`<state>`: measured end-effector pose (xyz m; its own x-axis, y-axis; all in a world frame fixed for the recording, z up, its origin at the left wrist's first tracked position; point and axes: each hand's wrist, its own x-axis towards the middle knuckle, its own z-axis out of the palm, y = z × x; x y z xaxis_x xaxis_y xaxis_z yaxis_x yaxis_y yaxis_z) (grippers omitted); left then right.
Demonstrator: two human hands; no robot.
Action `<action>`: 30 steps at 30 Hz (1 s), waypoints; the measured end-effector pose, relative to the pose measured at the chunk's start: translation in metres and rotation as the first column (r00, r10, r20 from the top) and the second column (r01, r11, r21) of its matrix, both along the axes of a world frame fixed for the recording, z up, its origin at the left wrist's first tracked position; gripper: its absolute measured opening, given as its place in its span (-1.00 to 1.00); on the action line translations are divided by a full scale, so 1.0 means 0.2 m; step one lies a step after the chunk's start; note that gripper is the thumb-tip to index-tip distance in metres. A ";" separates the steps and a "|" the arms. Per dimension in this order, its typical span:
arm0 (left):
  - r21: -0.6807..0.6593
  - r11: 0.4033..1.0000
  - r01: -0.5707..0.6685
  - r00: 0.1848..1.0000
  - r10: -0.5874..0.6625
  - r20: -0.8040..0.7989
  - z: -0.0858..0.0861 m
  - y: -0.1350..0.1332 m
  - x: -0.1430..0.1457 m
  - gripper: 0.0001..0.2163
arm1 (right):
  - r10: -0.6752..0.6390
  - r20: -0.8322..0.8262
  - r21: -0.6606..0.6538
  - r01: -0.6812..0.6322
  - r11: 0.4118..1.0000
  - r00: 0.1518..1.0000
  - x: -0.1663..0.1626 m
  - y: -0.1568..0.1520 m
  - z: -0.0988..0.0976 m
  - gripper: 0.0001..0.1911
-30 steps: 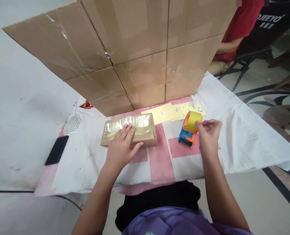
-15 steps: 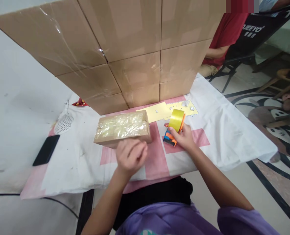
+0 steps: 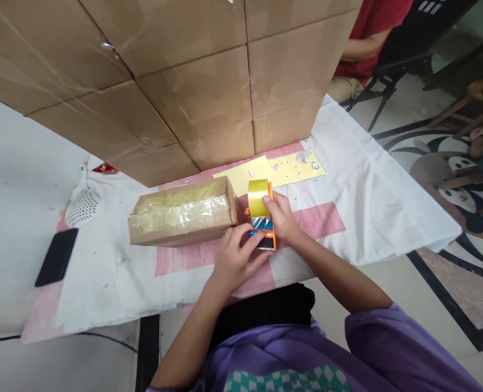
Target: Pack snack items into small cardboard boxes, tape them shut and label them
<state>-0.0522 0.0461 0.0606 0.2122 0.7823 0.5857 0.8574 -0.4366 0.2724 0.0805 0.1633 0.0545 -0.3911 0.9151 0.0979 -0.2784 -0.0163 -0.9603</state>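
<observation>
My right hand [image 3: 283,218] is closed around an orange and blue tape dispenser [image 3: 269,239], which carries a roll of yellowish tape [image 3: 258,197]. The thumb presses on the roll's side. My left hand [image 3: 234,258] has its fingers apart, with the fingertips at the dispenser's lower, cutter end. Whether they touch the tape's loose end cannot be made out. Just left of the dispenser lies a long cardboard box [image 3: 180,215], its top covered with shiny clear tape. The box rests on the table, apart from the dispenser.
A tall stack of taped cardboard boxes [image 3: 209,98] stands at the back. Yellow card pieces [image 3: 286,173] with scraps lie before it. At left are a black phone [image 3: 56,257] and a white perforated object [image 3: 83,208]. A person in a red shirt [image 3: 372,32] sits beyond the table's [image 3: 372,218] right side.
My right hand has brought the tape dispenser left, closer to the box, and turned it more upright. My left hand has moved from in front of the box to the dispenser, its fingers spreading.
</observation>
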 end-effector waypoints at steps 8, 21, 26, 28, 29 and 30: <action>0.062 0.992 0.113 0.989 -0.106 -0.099 0.03 0.03 -0.02 -0.61 | -0.067 -0.001 -0.181 0.066 0.981 0.998 0.02 0.02 0.05 -0.54; 0.147 0.982 0.117 0.985 -0.095 -0.147 0.02 0.01 0.01 -0.66 | -0.063 -0.030 -0.260 0.053 0.964 0.998 0.02 0.01 0.07 -0.50; 0.193 0.974 0.116 0.986 -0.090 -0.137 -0.02 0.00 0.01 -0.72 | -0.069 -0.063 -0.285 0.049 0.957 0.996 0.02 0.02 0.07 -0.49; 0.200 0.972 0.121 0.987 -0.097 -0.125 -0.03 -0.01 0.01 -0.74 | -0.063 -0.059 -0.302 0.043 0.952 0.996 0.02 0.02 0.06 -0.48; 0.202 0.972 0.122 0.987 -0.099 -0.124 -0.03 -0.01 0.01 -0.75 | -0.062 -0.060 -0.304 0.041 0.952 0.996 0.02 0.02 0.06 -0.47; 0.207 0.971 0.122 0.988 -0.097 -0.124 -0.03 -0.01 0.01 -0.76 | -0.062 -0.063 -0.303 0.040 0.952 0.996 0.02 0.02 0.06 -0.46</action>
